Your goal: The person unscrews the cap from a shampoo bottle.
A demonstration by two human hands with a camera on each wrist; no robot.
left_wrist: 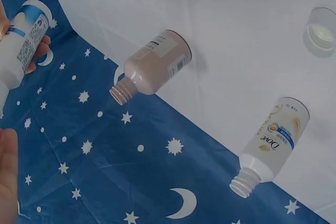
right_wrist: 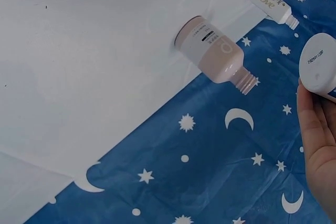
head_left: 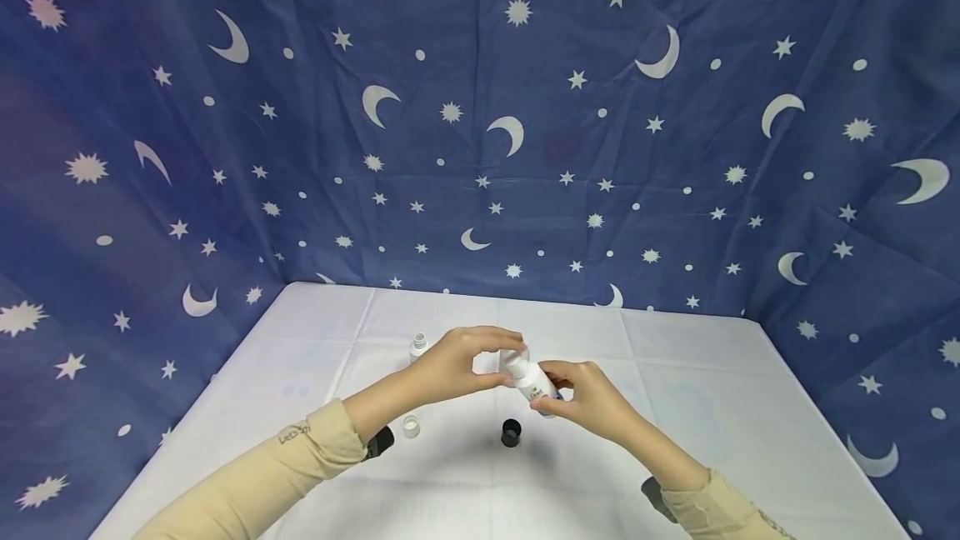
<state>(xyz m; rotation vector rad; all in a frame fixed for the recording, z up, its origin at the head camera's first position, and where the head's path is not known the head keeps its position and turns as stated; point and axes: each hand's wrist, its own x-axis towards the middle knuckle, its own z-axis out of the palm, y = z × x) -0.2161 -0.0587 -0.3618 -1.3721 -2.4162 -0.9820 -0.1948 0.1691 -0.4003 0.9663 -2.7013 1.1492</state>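
Tilted above the table is a white bottle (head_left: 537,386) with a printed label and a blue patch. My right hand (head_left: 592,398) grips its body; the right wrist view shows its white base (right_wrist: 318,64) and my fingers beneath it. My left hand (head_left: 461,365) holds a translucent cap (head_left: 513,363) at the bottle's upper end, thumb below and fingers above. How firmly the cap sits on the neck is hard to tell. Only a few left-hand fingers (left_wrist: 8,177) show at the edge of the left wrist view.
An uncapped white Dove bottle (head_left: 418,345) and an uncapped pink bottle (left_wrist: 157,62) stand on the white table. The hands hide the pink one in the head view. A clear cap (head_left: 411,426) and a black cap (head_left: 511,432) lie nearer. A blue star-patterned curtain (head_left: 480,148) surrounds the table.
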